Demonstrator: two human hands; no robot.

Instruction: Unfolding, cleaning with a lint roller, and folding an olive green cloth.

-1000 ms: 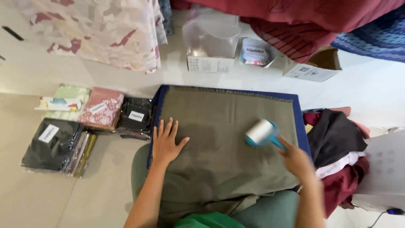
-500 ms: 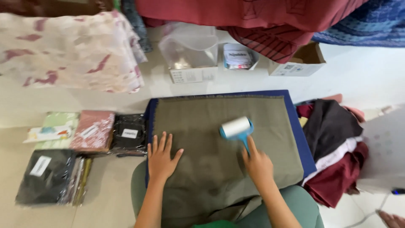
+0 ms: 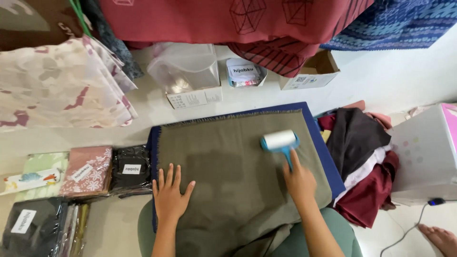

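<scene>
An olive-green cloth (image 3: 238, 166) lies spread over a dark blue board (image 3: 328, 157) on my lap. My left hand (image 3: 170, 195) rests flat on the cloth's near left part, fingers apart, holding nothing. My right hand (image 3: 299, 181) grips the blue handle of a lint roller (image 3: 280, 141), whose white roll lies on the cloth toward its far right side.
Packaged folded fabrics (image 3: 88, 171) lie on the floor at left. A pile of dark, white and maroon cloths (image 3: 364, 157) sits at right beside a white box (image 3: 426, 152). Beyond the board stand a clear plastic container (image 3: 183, 66) on a carton and an open cardboard box (image 3: 312, 71). A person's bare foot (image 3: 440, 238) shows at bottom right.
The lint roller shifted left across the cloth, then pushed back toward the far right part. My left hand stayed flat. The view tilted, bringing the white box and a foot into sight.
</scene>
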